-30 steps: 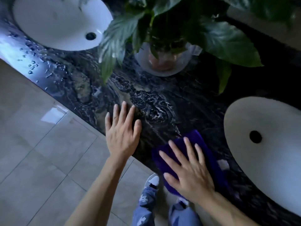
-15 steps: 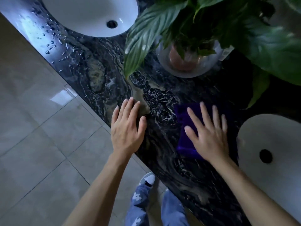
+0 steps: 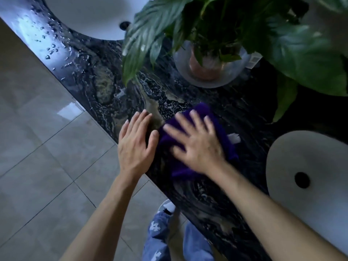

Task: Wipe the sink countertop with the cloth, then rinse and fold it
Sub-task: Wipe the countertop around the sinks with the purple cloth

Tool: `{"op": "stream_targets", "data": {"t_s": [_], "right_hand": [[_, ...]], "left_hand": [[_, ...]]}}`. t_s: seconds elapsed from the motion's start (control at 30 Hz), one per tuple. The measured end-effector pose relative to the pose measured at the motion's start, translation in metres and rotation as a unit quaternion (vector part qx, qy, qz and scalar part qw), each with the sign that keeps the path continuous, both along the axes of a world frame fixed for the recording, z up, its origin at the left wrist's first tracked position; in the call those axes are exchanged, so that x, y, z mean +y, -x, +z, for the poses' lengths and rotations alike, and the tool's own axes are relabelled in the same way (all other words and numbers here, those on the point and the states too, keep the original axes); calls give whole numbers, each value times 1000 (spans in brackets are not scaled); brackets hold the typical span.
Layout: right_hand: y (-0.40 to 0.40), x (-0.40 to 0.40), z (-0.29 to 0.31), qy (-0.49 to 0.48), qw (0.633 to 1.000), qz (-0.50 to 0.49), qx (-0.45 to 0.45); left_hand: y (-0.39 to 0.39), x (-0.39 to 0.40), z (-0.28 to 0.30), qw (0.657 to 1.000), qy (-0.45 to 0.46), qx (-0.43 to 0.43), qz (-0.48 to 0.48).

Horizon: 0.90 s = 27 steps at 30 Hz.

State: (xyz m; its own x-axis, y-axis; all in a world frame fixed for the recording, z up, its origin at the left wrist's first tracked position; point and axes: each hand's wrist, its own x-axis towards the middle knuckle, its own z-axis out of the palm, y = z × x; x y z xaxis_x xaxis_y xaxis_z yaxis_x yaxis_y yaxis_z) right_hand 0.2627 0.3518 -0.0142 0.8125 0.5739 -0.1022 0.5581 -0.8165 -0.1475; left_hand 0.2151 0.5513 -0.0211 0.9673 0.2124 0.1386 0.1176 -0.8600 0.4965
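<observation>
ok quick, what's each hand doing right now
Left hand: open, flat on the countertop.
Right hand: open, fingers spread, pressing the cloth.

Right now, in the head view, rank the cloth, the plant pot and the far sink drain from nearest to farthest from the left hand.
Measured from the left hand:
1. Cloth, just beside its thumb, under the right hand.
2. Plant pot, further back and to the right.
3. Far sink drain, at the top, in the basin behind the wet patch.
</observation>
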Motion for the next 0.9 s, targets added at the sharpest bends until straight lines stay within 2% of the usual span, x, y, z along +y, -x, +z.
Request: {"op": "stream_targets", "data": {"t_s": [0.1, 0.2, 0.3, 0.37, 0.5, 0.57, 0.6, 0.7, 0.77, 0.83, 0.9], "right_hand": [[-40, -62, 1, 30, 988, -150, -20], [-1, -90, 8, 26, 975, -219, -22], [107, -63, 13, 19, 988, -151, 3], [150, -36, 16, 4, 993, -110, 31], [120, 11, 13, -21, 999, 11, 43], [82, 5, 7, -41, 996, 72, 38], [57, -9, 5, -36, 997, 68, 26], [-28, -81, 1, 16, 997, -81, -5], [-65, -128, 4, 42, 980, -194, -5], [-59, -138, 5, 35, 969, -245, -11], [-7, -123, 8, 32, 969, -243, -29]], "left_hand": [[1, -2, 2, 1000, 8, 10, 5], [-1, -4, 5, 1000, 19, 11, 16], [-1, -5, 4, 1000, 8, 15, 11], [-2, -6, 4, 1000, 4, 17, 14], [-1, -5, 3, 999, -26, 24, 1], [0, -3, 1, 999, -45, 21, -9], [0, -3, 0, 999, -48, 21, -7], [0, -5, 1, 998, -65, 26, 6], [-1, -9, 1, 996, -83, 27, 5], [-1, -10, 1, 996, -88, 24, 9], [-2, -9, 0, 996, -90, 21, 8]]}}
